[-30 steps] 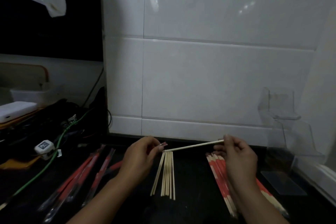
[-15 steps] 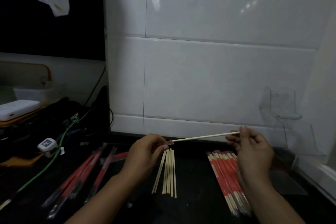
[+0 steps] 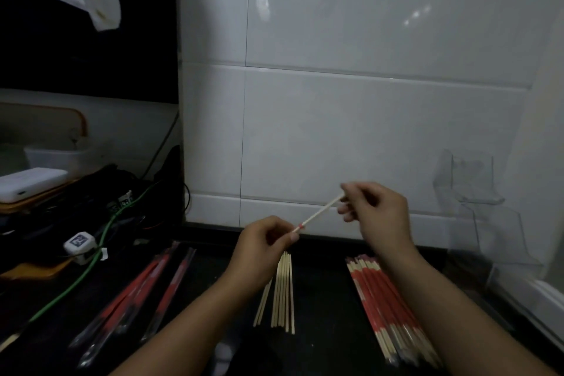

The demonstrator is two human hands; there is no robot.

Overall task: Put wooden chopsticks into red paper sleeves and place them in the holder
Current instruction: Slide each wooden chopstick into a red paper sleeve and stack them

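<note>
Left hand and right hand: bare, forearms uncovered to frame edge. No rings or watch apparent, though light is dim.

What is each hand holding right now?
Left hand: fingers pinch the red sleeve end.
Right hand: fingers pinch the wooden chopstick.

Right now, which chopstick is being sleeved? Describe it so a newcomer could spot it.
Start at the white tiled wall, then drop to the two hands in front of it. The chopstick spans between them, left hand low, right hand high. Unlike the bare chopsticks lying below, it is airborne, with a red sleeve at its lower end.
</note>
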